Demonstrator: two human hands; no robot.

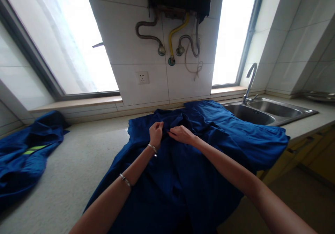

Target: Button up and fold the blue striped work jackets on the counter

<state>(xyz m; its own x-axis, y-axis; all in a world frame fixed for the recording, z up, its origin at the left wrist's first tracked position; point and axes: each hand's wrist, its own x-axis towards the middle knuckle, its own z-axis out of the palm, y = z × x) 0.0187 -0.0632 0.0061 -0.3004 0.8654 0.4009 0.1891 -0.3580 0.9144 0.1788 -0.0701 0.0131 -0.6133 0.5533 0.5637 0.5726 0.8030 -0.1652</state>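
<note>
A dark blue cloth garment [209, 136] lies spread and wrinkled over the counter, its lower part hanging over the front edge toward me. I cannot make out whether it is a jacket or another piece of clothing. My left hand [156, 133], with bangles on the arm, is closed in a pinch at the garment's upper middle. Just to its right, my right hand [181, 134] has its fingers bent and pressed together on a fold of the same cloth. The fingertips of both hands almost meet, and whatever small part they pinch is hidden.
Another blue garment with yellow-green stripes [34, 150] lies bunched at the left of the counter [78, 157]. A double steel sink [277, 120] with a tap [251, 84] is at the right, partly overlapped by the cloth. A water heater [180, 0] with hoses hangs above.
</note>
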